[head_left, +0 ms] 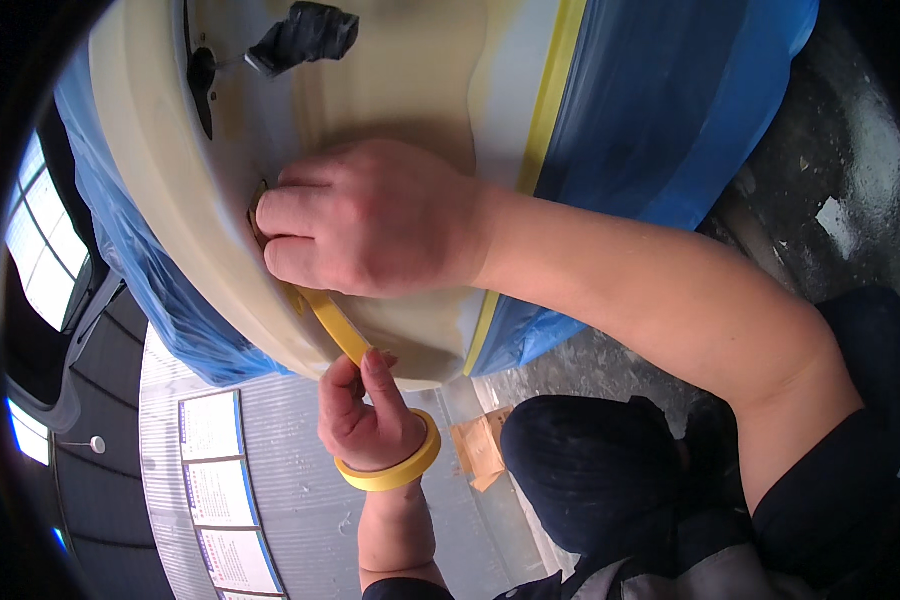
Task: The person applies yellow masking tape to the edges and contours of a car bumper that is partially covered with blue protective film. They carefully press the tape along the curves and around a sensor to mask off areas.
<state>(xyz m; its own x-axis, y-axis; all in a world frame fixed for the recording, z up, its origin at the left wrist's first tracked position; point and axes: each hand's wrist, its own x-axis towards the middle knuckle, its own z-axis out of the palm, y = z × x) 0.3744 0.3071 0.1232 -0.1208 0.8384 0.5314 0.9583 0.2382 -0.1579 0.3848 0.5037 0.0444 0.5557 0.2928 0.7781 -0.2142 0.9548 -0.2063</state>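
A cream-coated car body panel (390, 90) fills the upper middle, with a long curved ridge on its left. My right hand (370, 220) lies against it, fingers curled and pressed together at a small dark-edged opening beside the ridge; the fingertips are partly hidden. From beneath that hand a strip of yellow masking tape (334, 325) runs down to my left hand (360, 410), which pinches its end between thumb and fingers. Round my left wrist hangs a roll of yellow masking tape (425, 458).
Blue plastic sheeting (660, 100) covers the panel's surroundings, edged by a yellow tape line (555, 85). A black-wrapped part (305, 38) juts out above my right hand. Cardboard (480, 448) lies near my knee (590, 460). Framed notices (220, 492) hang on a corrugated wall.
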